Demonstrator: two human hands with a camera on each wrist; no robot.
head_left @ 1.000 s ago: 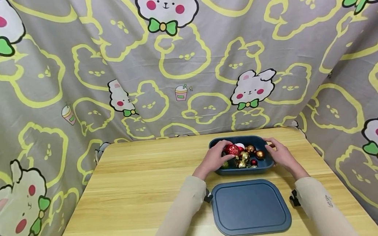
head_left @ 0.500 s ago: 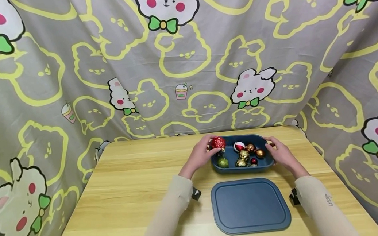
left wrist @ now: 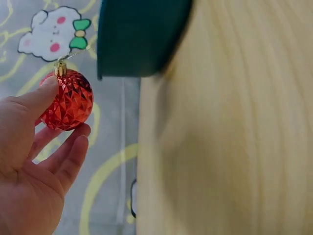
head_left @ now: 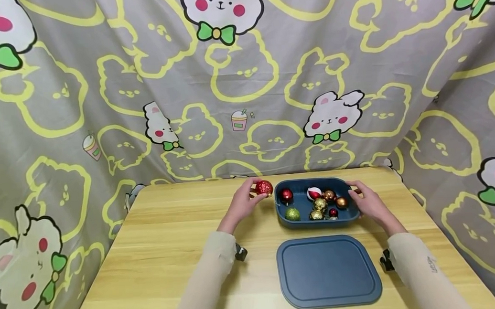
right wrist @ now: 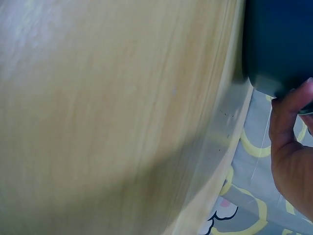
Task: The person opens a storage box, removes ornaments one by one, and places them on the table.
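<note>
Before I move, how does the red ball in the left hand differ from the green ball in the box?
Place: the red ball is outside the box, beside its left end; the green ball lies inside, in the near left corner.
Hold: the left hand pinches the red ball; no hand touches the green ball.
Colour: the red ball is bright red, the green ball yellowish green.
Both are round.

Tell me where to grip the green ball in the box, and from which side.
Pinch the green ball around its round middle, coming down from above. It sits in the near-left corner of the open box, so the walls would likely hinder a low approach; the gap towards the nearest gold ball should leave room on its right.
</note>
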